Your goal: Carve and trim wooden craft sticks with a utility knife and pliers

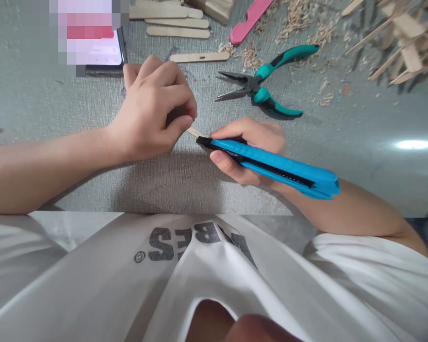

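My left hand (153, 107) is curled shut over a small wooden stick piece (193, 131); only its tip pokes out past my fingers. My right hand (249, 152) grips a blue utility knife (271, 164), whose black nose meets the tip of the stick. Both hands rest on the grey textured table (57, 104) just in front of my white shirt.
Teal-handled needle-nose pliers (262, 85) lie open beyond my right hand. Several flat wooden sticks (176, 21) and a pink stick (249, 19) lie at the back. Wood shavings (299, 23) and a heap of cut sticks (403, 42) fill the far right. A phone (103, 52) lies at the back left.
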### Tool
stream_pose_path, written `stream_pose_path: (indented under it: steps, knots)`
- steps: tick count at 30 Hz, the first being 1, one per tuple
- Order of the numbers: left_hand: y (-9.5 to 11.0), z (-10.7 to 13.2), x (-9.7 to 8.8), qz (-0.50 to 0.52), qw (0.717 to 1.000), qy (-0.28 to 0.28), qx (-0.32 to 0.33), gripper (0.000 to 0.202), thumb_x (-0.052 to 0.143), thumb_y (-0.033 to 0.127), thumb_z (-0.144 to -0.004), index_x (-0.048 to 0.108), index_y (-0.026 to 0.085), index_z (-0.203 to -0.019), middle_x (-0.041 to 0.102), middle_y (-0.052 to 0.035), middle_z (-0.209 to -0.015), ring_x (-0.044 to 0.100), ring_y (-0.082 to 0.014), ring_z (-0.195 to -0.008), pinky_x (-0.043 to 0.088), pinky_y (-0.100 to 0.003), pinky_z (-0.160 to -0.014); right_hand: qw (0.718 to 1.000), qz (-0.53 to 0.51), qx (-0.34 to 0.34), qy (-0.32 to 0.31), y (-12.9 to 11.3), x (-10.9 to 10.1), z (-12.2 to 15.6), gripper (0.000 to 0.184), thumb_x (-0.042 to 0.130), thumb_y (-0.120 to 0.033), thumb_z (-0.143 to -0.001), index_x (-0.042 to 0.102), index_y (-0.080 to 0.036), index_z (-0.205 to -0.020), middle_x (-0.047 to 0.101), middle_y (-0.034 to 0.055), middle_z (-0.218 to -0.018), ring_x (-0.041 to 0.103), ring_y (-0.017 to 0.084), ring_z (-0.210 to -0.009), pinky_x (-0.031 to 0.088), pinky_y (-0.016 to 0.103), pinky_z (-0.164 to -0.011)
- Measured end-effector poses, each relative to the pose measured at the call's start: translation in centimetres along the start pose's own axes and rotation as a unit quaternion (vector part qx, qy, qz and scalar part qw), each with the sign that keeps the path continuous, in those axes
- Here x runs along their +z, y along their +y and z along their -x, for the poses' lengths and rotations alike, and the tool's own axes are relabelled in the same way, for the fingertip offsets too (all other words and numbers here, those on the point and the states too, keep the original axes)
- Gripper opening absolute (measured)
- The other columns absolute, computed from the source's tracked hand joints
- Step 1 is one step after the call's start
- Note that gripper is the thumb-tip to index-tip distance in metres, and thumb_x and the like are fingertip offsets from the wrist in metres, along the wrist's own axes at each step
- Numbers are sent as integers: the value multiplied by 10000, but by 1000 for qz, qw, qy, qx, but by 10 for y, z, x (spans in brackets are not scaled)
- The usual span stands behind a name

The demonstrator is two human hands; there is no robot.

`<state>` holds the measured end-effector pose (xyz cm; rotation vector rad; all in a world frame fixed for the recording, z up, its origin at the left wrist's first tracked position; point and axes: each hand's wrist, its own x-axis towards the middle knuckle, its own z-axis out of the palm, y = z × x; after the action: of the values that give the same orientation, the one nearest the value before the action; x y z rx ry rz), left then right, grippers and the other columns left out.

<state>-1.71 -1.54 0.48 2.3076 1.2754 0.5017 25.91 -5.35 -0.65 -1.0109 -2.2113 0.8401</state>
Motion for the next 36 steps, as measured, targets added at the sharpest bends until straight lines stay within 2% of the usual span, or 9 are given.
stream_pose_path:
  steps: [3, 10, 15, 20, 24, 27, 29, 33, 36]
  knots:
    - [1, 1, 0, 16, 1000, -3, 25, 188, 644, 205, -902, 752, 290, -1031, 713, -70, -1182, 611, -355, -1243, 411, -624, -1051, 1000, -1, -1, 18, -2, 0, -1, 329, 648, -620, -1126, 777, -320, -1165, 784, 10, -832, 743, 216, -712, 634, 375, -672]
    - [-2, 5, 18, -6, 995, 71, 64, 421, 670, 164, -658, 663, 272, -1065, 690, -63, -1235, 558, -333, -1164, 336, -544, -979, 996, -3, -9, 84, -3, -1, -3, 237, 738, -571, -1085, 800, -346, -1121, 780, 19, -822, 727, 230, -686, 619, 397, -618]
    - [3, 2, 8, -22, 999, 33, 4, 332, 587, 54, -842, 676, 268, -1080, 705, -87, -1285, 567, -335, -1205, 402, -589, -992, 995, 20, -8, 96, -3, 1, -5, 254, 746, -588, -1070, 798, -339, -1080, 775, 11, -811, 693, 206, -651, 584, 373, -581]
    - [3, -2, -3, -54, 995, 57, -63, 272, 575, 66, -958, 674, 266, -1113, 647, -80, -1284, 566, -280, -1215, 486, -580, -1036, 994, 3, -32, 103, -1, 1, -5, 182, 793, -517, -1046, 791, -341, -1087, 781, 6, -819, 698, 208, -660, 576, 370, -586]
    - [2, 0, -1, -81, 993, 86, 29, 227, 629, 99, -838, 606, 260, -996, 706, -33, -1031, 602, -205, -915, 485, -500, -914, 995, 11, -9, 95, -1, 0, -3, 226, 767, -567, -1065, 801, -345, -1087, 788, 18, -829, 731, 229, -694, 604, 388, -616]
    - [1, 5, 5, -61, 992, 56, 100, 183, 614, 173, -823, 596, 281, -969, 689, 13, -818, 574, -210, -717, 457, -512, -825, 994, 17, -16, 106, -3, 1, -4, 214, 752, -540, -1062, 794, -330, -1068, 787, 6, -802, 717, 212, -661, 584, 368, -583]
    - [1, 8, 8, -90, 989, 55, 101, 136, 621, 237, -879, 635, 279, -1008, 734, -19, -860, 622, -252, -784, 443, -527, -809, 993, 8, -34, 110, -5, 1, -7, 166, 763, -489, -1046, 779, -323, -1052, 773, -16, -767, 692, 186, -617, 558, 341, -553]
    - [5, 9, 5, -135, 989, 46, 43, 247, 599, 361, -1031, 714, 250, -1220, 780, -149, -1395, 676, -393, -1242, 473, -617, -1000, 992, -3, -57, 114, -6, 0, -10, 110, 781, -421, -1029, 756, -315, -1041, 745, -44, -727, 658, 157, -573, 526, 311, -528]
    - [8, 8, 2, -128, 990, 28, 47, 259, 527, 342, -1084, 744, 277, -1209, 766, -147, -1392, 670, -400, -1262, 482, -623, -1028, 995, -6, -36, 96, -4, -1, -7, 134, 767, -457, -1058, 757, -324, -1067, 765, -22, -769, 684, 188, -610, 559, 346, -564]
